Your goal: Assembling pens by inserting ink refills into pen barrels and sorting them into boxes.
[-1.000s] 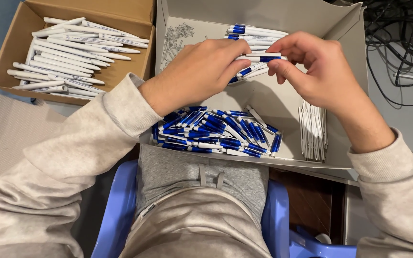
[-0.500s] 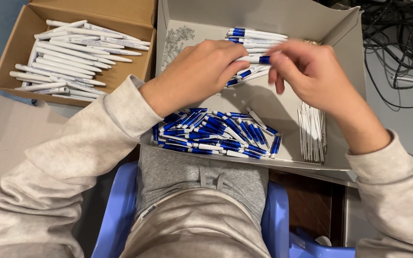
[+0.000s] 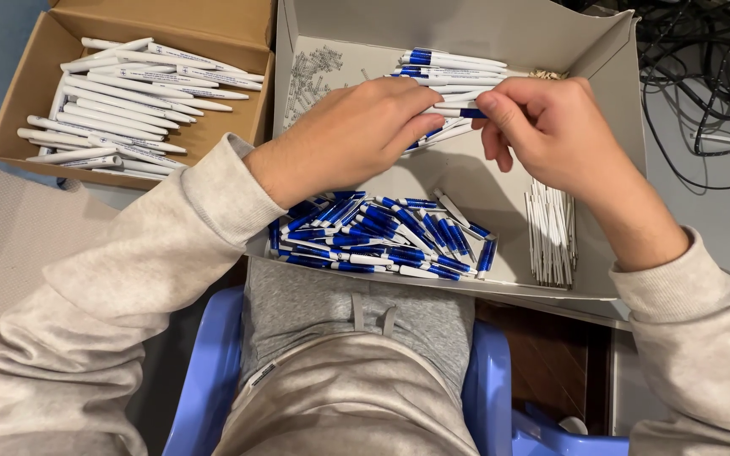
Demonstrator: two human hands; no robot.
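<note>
Blue-and-white pen held between both hands over the far half of a grey cardboard tray. Left hand fingers closed around the white barrel end; right hand thumb and forefinger pinched on the blue end. The two hands nearly meet over the pen.

One grey tray, four groups inside:
- far middle, a stack of assembled blue-and-white pens, roughly ten visible, partly hidden by the hands;
- near middle, a loose heap of short blue pen parts, too many to count, several dozen at least;
- right side, a bundle of thin white refills lying near-to-far, count unclear;
- far left corner, a scatter of small metal springs, too small to count.

One brown cardboard box to the left, touching the tray, holds white pen barrels, about twenty.

Black cables lie far right. Person wears a pale grey sweatshirt, seated on a light blue plastic chair.
</note>
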